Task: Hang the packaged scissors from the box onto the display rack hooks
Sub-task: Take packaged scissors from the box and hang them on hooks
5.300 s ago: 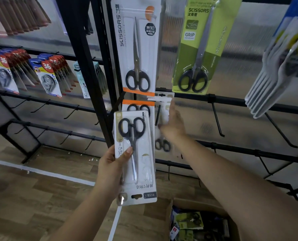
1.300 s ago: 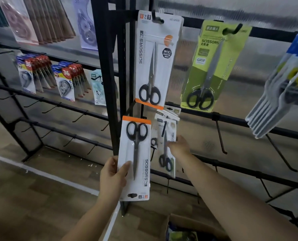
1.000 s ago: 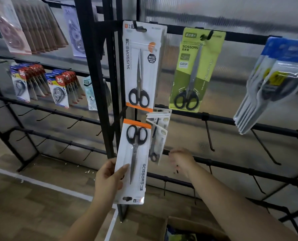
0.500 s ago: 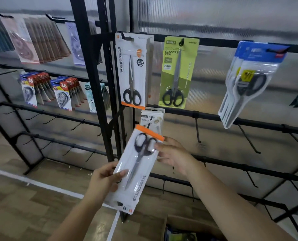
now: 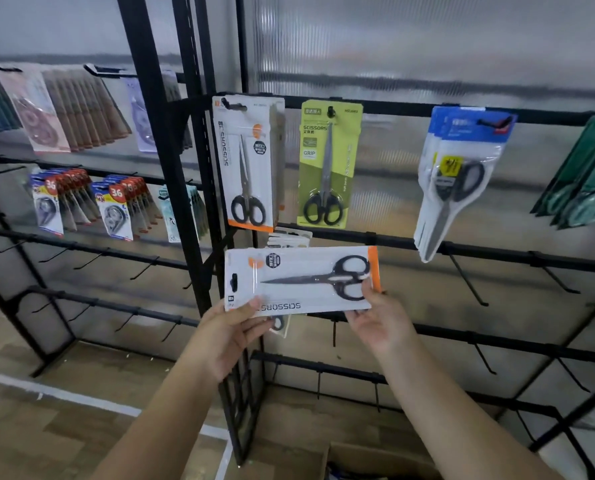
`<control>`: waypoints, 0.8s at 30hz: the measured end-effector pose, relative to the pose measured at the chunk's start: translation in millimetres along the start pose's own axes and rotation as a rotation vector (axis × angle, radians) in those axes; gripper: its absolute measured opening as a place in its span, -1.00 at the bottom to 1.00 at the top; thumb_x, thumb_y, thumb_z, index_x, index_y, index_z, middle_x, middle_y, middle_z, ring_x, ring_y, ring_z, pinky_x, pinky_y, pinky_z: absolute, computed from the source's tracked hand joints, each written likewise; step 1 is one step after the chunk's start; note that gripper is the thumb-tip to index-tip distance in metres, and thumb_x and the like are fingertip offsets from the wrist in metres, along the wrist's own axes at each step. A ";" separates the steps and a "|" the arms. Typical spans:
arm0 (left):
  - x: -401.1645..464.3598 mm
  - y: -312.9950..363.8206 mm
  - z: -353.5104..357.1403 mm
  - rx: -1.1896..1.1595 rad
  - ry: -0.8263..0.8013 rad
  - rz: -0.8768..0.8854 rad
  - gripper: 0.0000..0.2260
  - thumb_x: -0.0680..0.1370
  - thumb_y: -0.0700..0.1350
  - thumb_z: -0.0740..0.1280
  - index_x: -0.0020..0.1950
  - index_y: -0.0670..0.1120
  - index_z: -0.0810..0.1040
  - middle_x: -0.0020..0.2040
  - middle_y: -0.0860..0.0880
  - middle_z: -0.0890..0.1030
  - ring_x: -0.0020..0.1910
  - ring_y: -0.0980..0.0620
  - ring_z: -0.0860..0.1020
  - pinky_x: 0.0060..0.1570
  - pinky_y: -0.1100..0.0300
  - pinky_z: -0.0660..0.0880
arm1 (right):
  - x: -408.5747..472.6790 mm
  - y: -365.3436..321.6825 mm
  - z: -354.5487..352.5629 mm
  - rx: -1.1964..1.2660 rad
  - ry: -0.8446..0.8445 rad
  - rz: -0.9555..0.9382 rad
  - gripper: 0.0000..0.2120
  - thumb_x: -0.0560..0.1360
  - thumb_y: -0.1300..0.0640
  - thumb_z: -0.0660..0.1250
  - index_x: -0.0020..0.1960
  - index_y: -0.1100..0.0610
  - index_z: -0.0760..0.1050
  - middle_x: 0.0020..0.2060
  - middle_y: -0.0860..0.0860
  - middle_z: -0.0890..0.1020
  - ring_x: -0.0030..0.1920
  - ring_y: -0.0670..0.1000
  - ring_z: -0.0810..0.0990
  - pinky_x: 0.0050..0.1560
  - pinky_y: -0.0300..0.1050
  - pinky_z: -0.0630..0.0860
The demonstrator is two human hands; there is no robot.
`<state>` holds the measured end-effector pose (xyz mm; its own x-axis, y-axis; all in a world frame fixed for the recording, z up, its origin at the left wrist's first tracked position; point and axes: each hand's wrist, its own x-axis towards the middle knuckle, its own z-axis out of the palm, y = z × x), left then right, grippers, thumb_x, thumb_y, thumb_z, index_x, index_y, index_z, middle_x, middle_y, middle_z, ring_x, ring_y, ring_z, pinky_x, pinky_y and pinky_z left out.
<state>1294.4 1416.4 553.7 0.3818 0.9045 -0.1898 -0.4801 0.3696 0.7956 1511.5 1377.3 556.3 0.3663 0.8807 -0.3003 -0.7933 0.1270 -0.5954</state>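
A: How far along is the display rack (image 5: 358, 107)?

B: Partway, I'd judge. Upper centre, white-and-orange scissors packs (image 5: 246, 164) and a green pack (image 5: 329, 164) already hang; blue packs (image 5: 459, 174) hang to the right. Many hooks lower right look bare.

A: And the box (image 5: 375, 460)?

B: At the bottom edge; its contents barely show.

A: The pack in hand?

B: Mid-frame, the packaged scissors (image 5: 299, 280) lie sideways, hang-hole to the left. The left hand (image 5: 232, 332) pinches the lower left corner, the right hand (image 5: 381, 315) clamps the handle end. Not hung yet.
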 end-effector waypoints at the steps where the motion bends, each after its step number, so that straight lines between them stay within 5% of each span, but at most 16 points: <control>1: 2.7 1.4 5.6 -0.040 0.025 0.034 -0.59 0.25 -0.23 0.53 0.07 -0.20 0.56 -0.05 -0.18 0.68 -0.15 -0.05 0.68 -0.10 0.09 0.63 | -2.1 2.0 -2.3 -0.014 0.014 0.016 -0.94 0.51 0.31 0.28 -0.06 0.19 0.51 -0.30 0.06 0.70 -0.21 0.05 0.67 -0.30 -0.10 0.62; 4: 10.5 14.4 20.4 -0.092 0.118 0.131 -0.81 0.48 -0.34 0.29 0.08 -0.19 0.52 -0.06 -0.12 0.68 -0.13 -0.02 0.66 -0.18 0.15 0.63 | -2.2 4.3 -10.5 -0.232 0.026 0.025 -0.94 0.49 0.29 0.32 -0.06 0.16 0.50 -0.16 0.05 0.67 -0.03 0.04 0.59 0.07 -0.04 0.51; 9: 24.2 55.7 43.0 0.032 0.166 0.335 -0.89 0.52 -0.31 0.30 -0.02 -0.13 0.55 -0.22 0.01 0.70 -0.22 0.06 0.64 -0.29 0.22 0.61 | 2.4 5.7 -12.2 -0.905 0.168 -0.043 -0.85 0.48 0.33 0.34 -0.14 0.10 0.53 -0.02 0.08 0.60 0.04 0.07 0.54 0.07 -0.04 0.48; 13: 31.6 96.1 59.3 0.177 0.216 0.420 -0.96 0.49 -0.21 0.38 -0.16 -0.10 0.57 -0.26 0.03 0.69 -0.12 -0.03 0.61 0.01 0.07 0.54 | 6.4 2.8 -19.1 -1.010 0.210 -0.287 -0.80 0.46 0.35 0.35 -0.20 0.07 0.54 -0.15 -0.02 0.60 -0.02 0.02 0.55 0.12 -0.06 0.47; 17: 35.9 132.3 77.8 0.293 0.238 0.534 -0.93 0.50 -0.14 0.39 -0.18 -0.04 0.56 -0.16 0.03 0.65 -0.08 0.00 0.60 0.07 0.09 0.50 | 12.7 -2.9 -21.0 -1.081 0.160 -0.380 -0.77 0.45 0.37 0.34 -0.24 0.07 0.55 -0.23 -0.02 0.61 -0.08 0.02 0.58 -0.03 -0.16 0.49; 24: 44.3 176.5 110.3 0.329 0.324 0.622 -0.84 0.54 -0.10 0.36 -0.21 -0.02 0.44 -0.26 0.11 0.47 -0.31 0.19 0.42 -0.39 0.38 0.39 | 10.4 -3.4 -19.2 -1.170 0.077 -0.492 -0.75 0.47 0.40 0.27 -0.23 0.09 0.54 -0.22 -0.01 0.61 -0.13 -0.09 0.55 -0.13 -0.31 0.42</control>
<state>1313.7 1498.3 749.1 -0.1555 0.9608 0.2297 -0.2522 -0.2634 0.9311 1527.4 1377.2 540.9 0.5573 0.8216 0.1200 0.3212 -0.0800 -0.9436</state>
